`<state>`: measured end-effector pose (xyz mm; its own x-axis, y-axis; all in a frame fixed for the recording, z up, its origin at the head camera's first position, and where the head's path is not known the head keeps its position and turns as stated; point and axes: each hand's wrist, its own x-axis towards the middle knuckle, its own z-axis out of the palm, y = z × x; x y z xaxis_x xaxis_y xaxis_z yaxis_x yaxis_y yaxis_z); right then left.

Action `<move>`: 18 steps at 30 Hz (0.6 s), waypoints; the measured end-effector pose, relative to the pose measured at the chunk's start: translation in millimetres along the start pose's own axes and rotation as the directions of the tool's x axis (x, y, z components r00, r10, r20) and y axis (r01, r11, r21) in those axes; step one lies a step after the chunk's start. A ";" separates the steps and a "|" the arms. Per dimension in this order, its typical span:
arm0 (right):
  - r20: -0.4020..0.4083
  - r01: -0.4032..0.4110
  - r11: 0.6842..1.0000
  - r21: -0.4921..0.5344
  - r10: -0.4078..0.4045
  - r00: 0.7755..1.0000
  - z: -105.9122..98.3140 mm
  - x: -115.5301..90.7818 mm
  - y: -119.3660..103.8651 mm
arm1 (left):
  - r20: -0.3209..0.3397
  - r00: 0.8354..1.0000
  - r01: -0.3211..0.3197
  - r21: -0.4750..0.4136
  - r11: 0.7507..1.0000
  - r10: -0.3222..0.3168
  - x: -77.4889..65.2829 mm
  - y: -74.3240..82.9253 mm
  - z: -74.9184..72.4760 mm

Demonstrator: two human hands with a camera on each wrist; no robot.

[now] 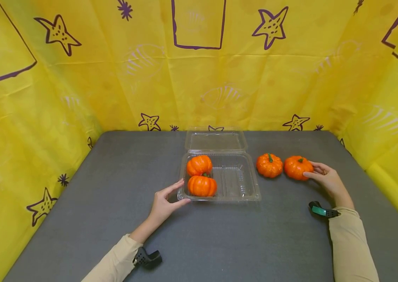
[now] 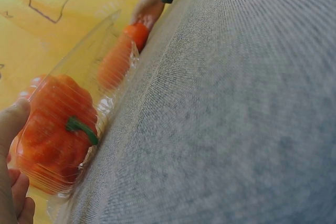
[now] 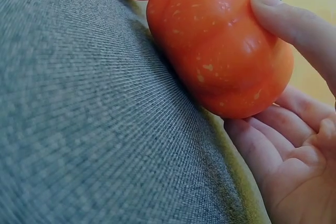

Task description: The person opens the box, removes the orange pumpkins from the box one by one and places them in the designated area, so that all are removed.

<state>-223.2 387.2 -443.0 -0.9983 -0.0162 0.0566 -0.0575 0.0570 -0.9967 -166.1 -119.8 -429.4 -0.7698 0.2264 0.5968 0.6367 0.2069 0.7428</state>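
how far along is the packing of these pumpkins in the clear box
Roughly halfway, it seems. Done: the rear pumpkin and front pumpkin sit in the left side of the clear box. In hand: the right hand grips the rightmost pumpkin, outside the box, while the left hand touches the box's near left corner. Remaining, probably: that one, the pumpkin beside it, and closing the open lid.

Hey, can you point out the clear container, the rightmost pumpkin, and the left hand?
Clear container (image 1: 232,180): head view, bare right part of its base.
Rightmost pumpkin (image 1: 295,169): head view, middle of its body.
Left hand (image 1: 162,205): head view, back of the hand.
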 end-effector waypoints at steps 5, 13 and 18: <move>0.005 0.007 0.999 -0.040 -0.007 1.000 -0.2 1.1 0.4 | 0.000 1.000 -0.002 -0.002 1.000 0.002 -0.6 -1.1 0.1; 0.027 0.020 0.996 -0.090 -0.018 0.999 1.4 2.4 1.4 | -0.006 1.000 -0.021 0.000 1.000 0.021 -0.2 -1.4 0.0; 0.055 0.025 0.992 -0.122 -0.018 0.998 0.8 1.4 0.0 | -0.008 1.000 -0.022 -0.012 1.000 0.022 0.0 -2.6 -0.1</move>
<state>-224.6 386.4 -443.0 -0.9948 -0.0726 0.0717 -0.0836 0.1778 -0.9805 -167.8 -120.4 -431.3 -0.7559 0.2232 0.6155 0.6531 0.1906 0.7329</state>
